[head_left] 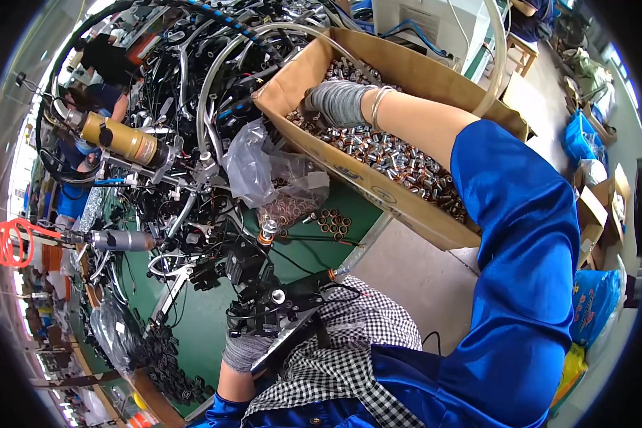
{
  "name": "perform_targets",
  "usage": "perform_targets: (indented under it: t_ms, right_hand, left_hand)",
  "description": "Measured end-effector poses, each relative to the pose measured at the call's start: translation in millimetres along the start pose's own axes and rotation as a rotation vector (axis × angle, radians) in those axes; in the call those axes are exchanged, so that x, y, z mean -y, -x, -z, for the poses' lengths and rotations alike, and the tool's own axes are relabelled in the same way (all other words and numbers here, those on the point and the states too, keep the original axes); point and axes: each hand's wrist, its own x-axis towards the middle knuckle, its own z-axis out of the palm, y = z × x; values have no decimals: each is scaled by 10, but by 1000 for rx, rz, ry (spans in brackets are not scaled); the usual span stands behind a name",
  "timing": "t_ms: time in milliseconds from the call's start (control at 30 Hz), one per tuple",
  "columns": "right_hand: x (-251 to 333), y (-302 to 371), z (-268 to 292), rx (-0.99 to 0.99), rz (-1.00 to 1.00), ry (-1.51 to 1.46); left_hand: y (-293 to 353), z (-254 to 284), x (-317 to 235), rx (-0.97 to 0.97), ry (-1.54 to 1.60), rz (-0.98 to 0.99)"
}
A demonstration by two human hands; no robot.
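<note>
My right hand (339, 103), in a grey knit glove, reaches into a long cardboard box (349, 165). Small silver-and-copper metal fittings (399, 160) fill the box around it, and its fingers are hidden against them. At the lower middle, my left hand (245, 351), gloved in the same grey, grips a black part with cables (278, 314) from below. Most of its fingers are behind that part. One metal fitting with an orange ring (267, 232) sticks up at the part's upper end, and another fitting (337, 273) is at its right end.
Copper-coloured rings (333, 221) lie on the green table (200, 317) beside a clear plastic bag (292, 200) of rings. A gold cylindrical tool (125, 139) and a grey one (125, 240) hang at the left. Cabled black and silver parts (185, 78) are heaped behind.
</note>
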Motion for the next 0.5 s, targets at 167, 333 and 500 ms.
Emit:
perform_targets:
  t_ms: [167, 333, 500]
  right_hand:
    - [218, 38, 202, 119, -10, 101]
    - [91, -27, -74, -95, 82, 54]
    - [80, 125, 42, -187, -19, 121]
  left_hand:
    - [13, -75, 56, 53, 177, 106]
    - [23, -128, 20, -22, 455, 196]
    - [-101, 3, -87, -130, -342, -27]
